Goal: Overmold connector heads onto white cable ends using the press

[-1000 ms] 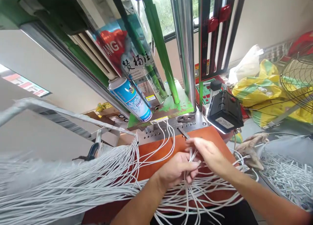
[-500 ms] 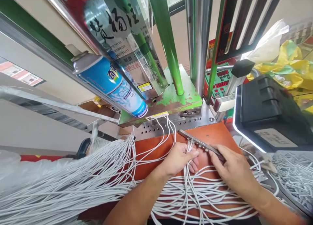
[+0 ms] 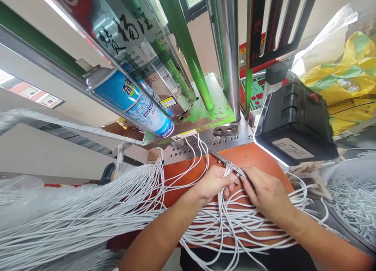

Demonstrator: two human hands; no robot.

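A slim grey metal bar (image 3: 219,158) slants above the bench (image 3: 267,165), right of its middle and near the far edge; one end points toward that edge. Small, pale, shiny ends line its near side, and thin white cables (image 3: 221,208) run from there toward the near edge. The left hand (image 3: 217,181) pinches these cables between thumb and fingers just below the bar. The right hand (image 3: 267,190) pinches the bar's right end, thumb against fingers.

More smooth white cables lie in loose curves along the near edge, some drooping over it. A thick cable bundle (image 3: 117,196) spreads out past the left edge. A few cables rise over the far edge to a labelled strip (image 3: 184,135) beneath a chipped green plate (image 3: 210,116).

Beyond the right edge, a grey-lined container (image 3: 351,163) holds a heap of short white pieces (image 3: 355,208). Behind it sit yellow-and-green bags (image 3: 349,86), contents hidden. A blue-and-white spray can (image 3: 132,100) rests on the plate, beyond the far edge.
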